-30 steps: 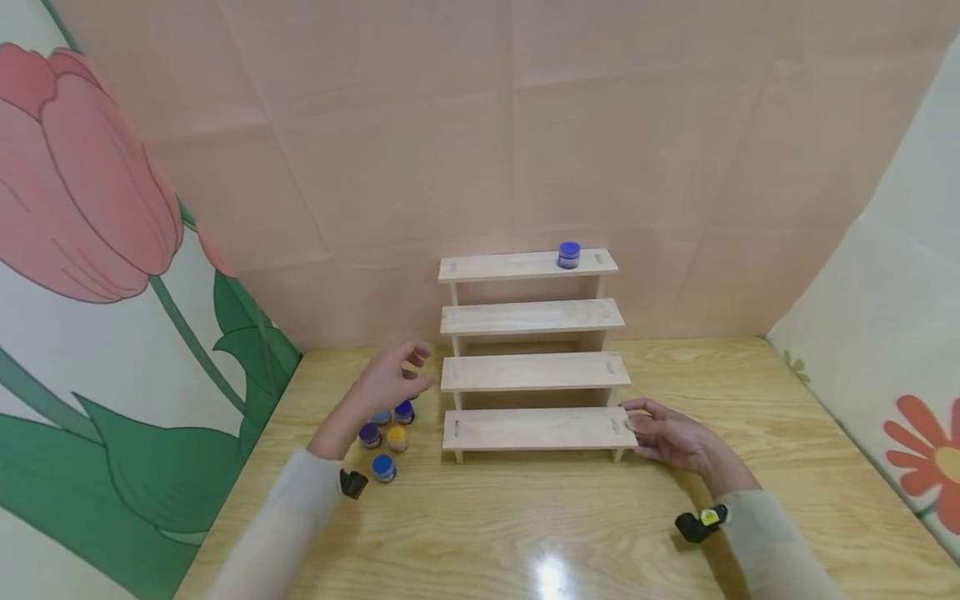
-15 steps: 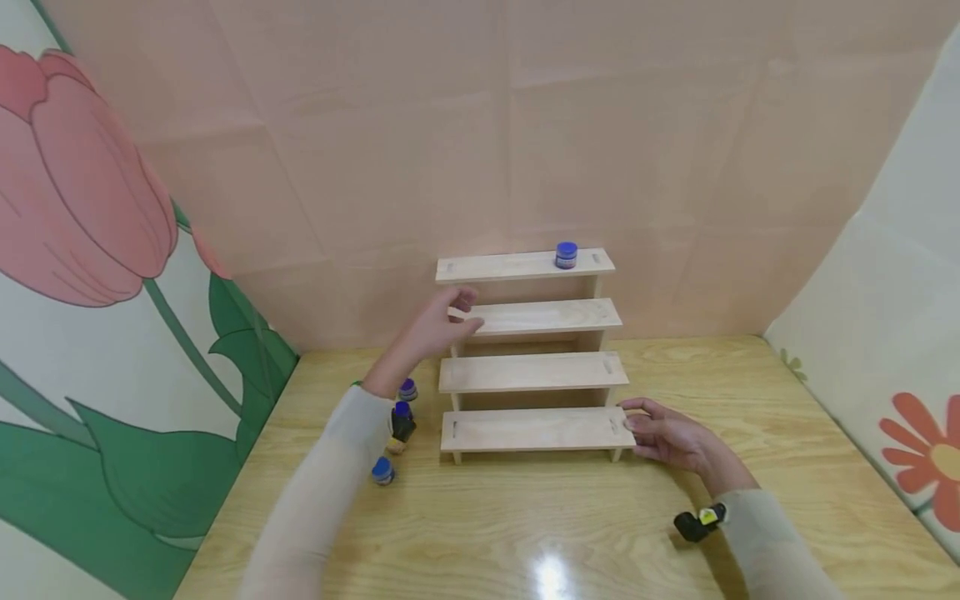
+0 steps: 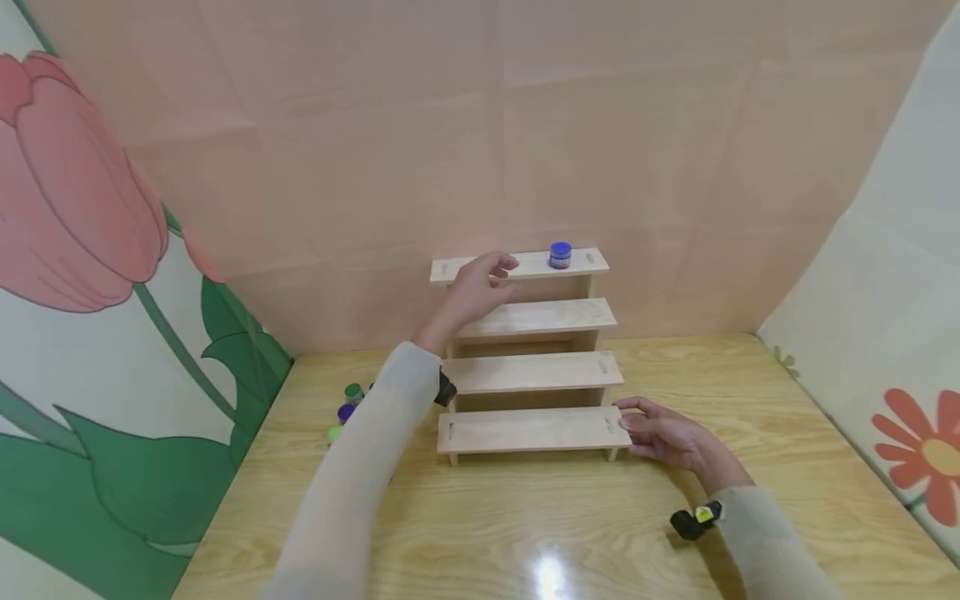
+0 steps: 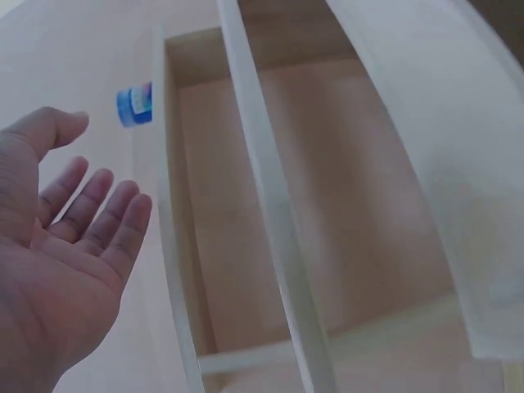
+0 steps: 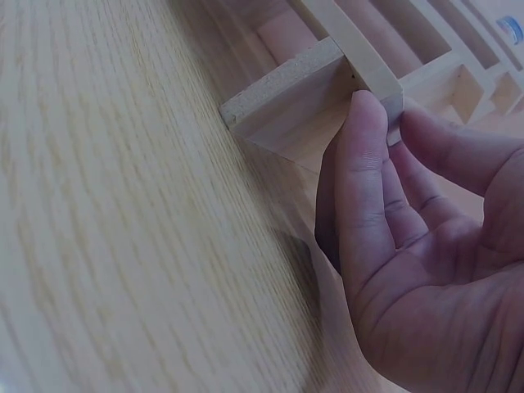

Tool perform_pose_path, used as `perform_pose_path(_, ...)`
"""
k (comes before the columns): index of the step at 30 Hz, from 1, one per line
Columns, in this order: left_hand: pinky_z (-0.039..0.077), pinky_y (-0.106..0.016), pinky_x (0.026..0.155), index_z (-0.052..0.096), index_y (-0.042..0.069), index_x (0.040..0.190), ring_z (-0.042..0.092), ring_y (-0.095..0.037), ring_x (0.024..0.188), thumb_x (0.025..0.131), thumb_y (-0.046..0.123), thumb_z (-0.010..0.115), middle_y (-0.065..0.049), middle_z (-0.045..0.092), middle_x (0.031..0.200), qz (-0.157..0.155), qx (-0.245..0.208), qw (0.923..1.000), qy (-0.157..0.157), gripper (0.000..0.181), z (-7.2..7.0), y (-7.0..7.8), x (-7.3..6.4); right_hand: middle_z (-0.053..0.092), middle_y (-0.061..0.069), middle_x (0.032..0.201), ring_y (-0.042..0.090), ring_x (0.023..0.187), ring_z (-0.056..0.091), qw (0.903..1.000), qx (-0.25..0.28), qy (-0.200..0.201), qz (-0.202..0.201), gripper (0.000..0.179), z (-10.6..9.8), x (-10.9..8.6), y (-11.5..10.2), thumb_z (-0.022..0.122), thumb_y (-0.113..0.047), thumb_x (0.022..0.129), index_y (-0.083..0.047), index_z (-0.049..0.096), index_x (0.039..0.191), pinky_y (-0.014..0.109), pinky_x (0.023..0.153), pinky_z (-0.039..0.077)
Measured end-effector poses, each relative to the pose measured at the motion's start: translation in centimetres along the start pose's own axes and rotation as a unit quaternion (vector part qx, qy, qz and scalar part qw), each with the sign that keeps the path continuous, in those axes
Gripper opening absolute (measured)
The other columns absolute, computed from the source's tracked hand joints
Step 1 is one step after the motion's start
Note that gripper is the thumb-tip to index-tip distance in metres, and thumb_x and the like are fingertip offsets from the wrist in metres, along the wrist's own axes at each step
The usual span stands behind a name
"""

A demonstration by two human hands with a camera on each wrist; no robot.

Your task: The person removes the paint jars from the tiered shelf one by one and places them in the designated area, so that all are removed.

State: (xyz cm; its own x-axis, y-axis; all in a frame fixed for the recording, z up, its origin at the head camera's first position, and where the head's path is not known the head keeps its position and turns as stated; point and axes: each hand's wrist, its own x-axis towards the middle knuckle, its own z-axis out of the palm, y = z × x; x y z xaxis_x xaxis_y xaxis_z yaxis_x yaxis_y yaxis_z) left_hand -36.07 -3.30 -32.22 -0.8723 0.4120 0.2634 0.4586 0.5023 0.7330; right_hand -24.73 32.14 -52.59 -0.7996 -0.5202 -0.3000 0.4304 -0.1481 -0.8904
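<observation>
A pale wooden four-step display rack (image 3: 528, 429) stands on the table against the back wall. One small jar with a blue lid (image 3: 560, 255) sits toward the right end of its top step. My left hand (image 3: 480, 287) is raised in front of the upper steps, left of that jar. The left wrist view shows its palm with nothing in it, fingers relaxed and apart from the blue jar (image 4: 135, 105). At the rack's lower right, my right hand (image 3: 667, 435) pinches the end of the bottom step (image 5: 360, 61) between thumb and fingers.
Left of the rack, small jars stand on the wooden table (image 3: 480, 517), partly hidden by my left sleeve (image 3: 360, 450). A green-lidded jar (image 3: 353, 392) and a purple-lidded jar (image 3: 346, 412) show there. A pink-beige cloth (image 3: 360, 167) covers the back wall.
My left hand has moved up and right, from above the jars to the rack's upper steps, and its sleeve now covers more jars. The right hand keeps its hold on the bottom step.
</observation>
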Motion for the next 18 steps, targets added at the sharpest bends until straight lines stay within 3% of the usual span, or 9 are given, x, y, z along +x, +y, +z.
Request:
perform_pose_path(10, 0.052, -0.034, 0.103, 0.057, 0.008, 0.137, 0.055, -0.024, 0.128, 0.097, 0.022, 0.069, -0.008, 0.058, 0.140, -0.004, -0.004, 0.9999, 0.009, 0.045, 2.2, 1.6, 3.4, 0.070, 0.002, 0.109, 0.015, 0.094, 0.070, 0.9999, -0.003, 0.012, 0.000, 0.027, 0.4, -0.2, 0.2, 0.049, -0.005, 0.106, -0.025, 0.057, 0.122, 0.026, 0.077, 0.061)
perform_pose_path(18, 0.051, -0.031, 0.104, 0.055, 0.004, 0.139, 0.054, -0.025, 0.132, 0.097, 0.015, 0.068, -0.010, 0.057, 0.142, -0.001, -0.027, 0.9995, 0.017, 0.045, 4.0, 2.3, 4.6, 0.069, 0.001, 0.106, 0.014, 0.091, 0.070, 0.9998, -0.006, 0.020, 0.002, 0.027, 0.9, -0.5, 0.5, 0.049, -0.004, 0.105, -0.025, 0.057, 0.120, 0.026, 0.075, 0.061)
